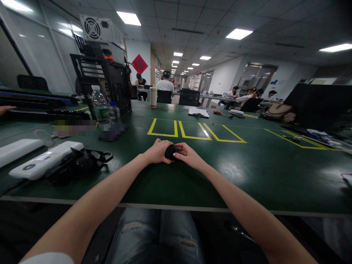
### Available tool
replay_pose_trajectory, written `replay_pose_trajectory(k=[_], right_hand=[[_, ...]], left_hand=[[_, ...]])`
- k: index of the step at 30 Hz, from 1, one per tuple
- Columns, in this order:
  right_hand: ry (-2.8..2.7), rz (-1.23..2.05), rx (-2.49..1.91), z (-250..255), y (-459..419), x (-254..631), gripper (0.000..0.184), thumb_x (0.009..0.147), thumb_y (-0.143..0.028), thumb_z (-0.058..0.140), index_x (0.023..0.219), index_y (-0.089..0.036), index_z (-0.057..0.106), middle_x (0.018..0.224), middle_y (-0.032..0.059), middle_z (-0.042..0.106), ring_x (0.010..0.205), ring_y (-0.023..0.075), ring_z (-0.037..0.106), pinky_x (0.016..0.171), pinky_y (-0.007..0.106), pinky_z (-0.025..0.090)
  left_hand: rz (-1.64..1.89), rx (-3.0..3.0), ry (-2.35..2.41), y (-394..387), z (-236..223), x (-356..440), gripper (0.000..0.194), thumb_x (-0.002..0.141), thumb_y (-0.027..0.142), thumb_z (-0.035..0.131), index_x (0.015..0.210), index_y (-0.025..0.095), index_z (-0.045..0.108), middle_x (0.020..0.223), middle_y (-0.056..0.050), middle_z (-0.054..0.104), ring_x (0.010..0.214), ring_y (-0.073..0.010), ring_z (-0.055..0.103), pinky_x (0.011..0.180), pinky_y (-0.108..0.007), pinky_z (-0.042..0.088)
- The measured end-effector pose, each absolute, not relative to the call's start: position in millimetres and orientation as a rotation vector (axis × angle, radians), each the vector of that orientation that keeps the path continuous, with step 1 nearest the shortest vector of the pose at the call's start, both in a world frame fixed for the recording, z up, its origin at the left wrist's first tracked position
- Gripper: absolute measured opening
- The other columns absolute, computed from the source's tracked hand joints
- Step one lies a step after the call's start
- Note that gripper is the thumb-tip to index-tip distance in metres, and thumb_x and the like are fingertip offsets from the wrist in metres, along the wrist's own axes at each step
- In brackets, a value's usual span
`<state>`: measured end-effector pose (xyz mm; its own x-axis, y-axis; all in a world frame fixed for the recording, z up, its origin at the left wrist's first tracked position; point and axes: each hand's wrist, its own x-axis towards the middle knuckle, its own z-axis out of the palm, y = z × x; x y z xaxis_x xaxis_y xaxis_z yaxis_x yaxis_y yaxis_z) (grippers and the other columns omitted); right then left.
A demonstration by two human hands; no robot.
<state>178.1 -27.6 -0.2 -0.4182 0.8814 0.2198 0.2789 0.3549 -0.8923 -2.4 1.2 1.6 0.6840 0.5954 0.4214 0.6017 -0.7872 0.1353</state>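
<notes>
A small, dark, rounded object (169, 152) is between my hands, just above or on the green tabletop; its exact kind I cannot make out. My left hand (158, 151) wraps round it from the left, thumb at the near side and fingers over the top. From the right, my right hand (189, 155) meets it with thumb and bent fingertips closed at its edge. Part of the object is hidden by the fingers. Both forearms reach in over the table's near edge.
Yellow tape outlines (162, 135) mark the green table (203, 187) beyond my hands. To the left are white devices (46, 159), black straps (82, 163), a water bottle (99, 104) and an open computer case (101, 79). Farther back lie a clipboard (198, 112) and a white cup (153, 97).
</notes>
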Motion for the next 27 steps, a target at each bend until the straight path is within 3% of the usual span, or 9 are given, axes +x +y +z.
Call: replay_pose_trajectory(k=[6,12,18,23,27], right_hand=[[-1.910,1.052,-0.910,0.4,-29.5,178.6,0.034,0.065,-0.023,0.061,0.093,-0.019,0.043,0.100,0.0035,0.050,0.089,0.0159,0.054,0.079,0.036,0.045],[-1.896,1.016,-0.935,-0.7,-27.5,177.5,0.025,0.071,-0.029,0.054,0.091,-0.018,0.045,0.095,0.0038,0.051,0.085,0.0147,0.054,0.077,0.035,0.045],[-1.892,1.063,-0.974,0.2,-27.4,177.9,0.033,0.070,-0.027,0.056,0.099,-0.018,0.043,0.099,0.0053,0.051,0.086,0.0154,0.055,0.078,0.036,0.045],[-1.907,1.060,-0.906,0.9,-29.3,178.2,0.032,0.065,-0.023,0.061,0.093,-0.018,0.044,0.099,0.0032,0.051,0.090,0.0157,0.054,0.080,0.036,0.044],[-1.893,1.046,-0.906,1.5,-30.1,177.2,0.025,0.069,-0.027,0.057,0.089,-0.018,0.045,0.095,0.0025,0.052,0.087,0.0148,0.055,0.077,0.034,0.045]], left_hand=[[-0.695,-2.865,-1.052,0.6,2.8,-1.8,0.056,0.055,0.044,0.061,0.101,0.017,0.044,0.097,-0.007,0.054,0.089,-0.0242,0.050,0.078,-0.036,0.027],[-0.704,-2.867,-1.041,0.2,2.8,-1.1,0.057,0.056,0.045,0.061,0.102,0.017,0.044,0.096,-0.008,0.054,0.089,-0.0242,0.050,0.078,-0.035,0.028],[-0.711,-2.866,-1.024,2.0,1.1,-1.3,0.056,0.055,0.046,0.061,0.100,0.017,0.044,0.095,-0.007,0.054,0.088,-0.0233,0.050,0.077,-0.034,0.028],[-0.702,-2.872,-1.037,1.8,1.6,-2.0,0.056,0.055,0.045,0.061,0.101,0.017,0.044,0.096,-0.006,0.054,0.088,-0.0232,0.050,0.077,-0.035,0.027],[-0.701,-2.883,-1.032,0.7,3.1,-2.0,0.055,0.056,0.045,0.060,0.101,0.017,0.044,0.096,-0.007,0.054,0.088,-0.0233,0.050,0.077,-0.035,0.027]])
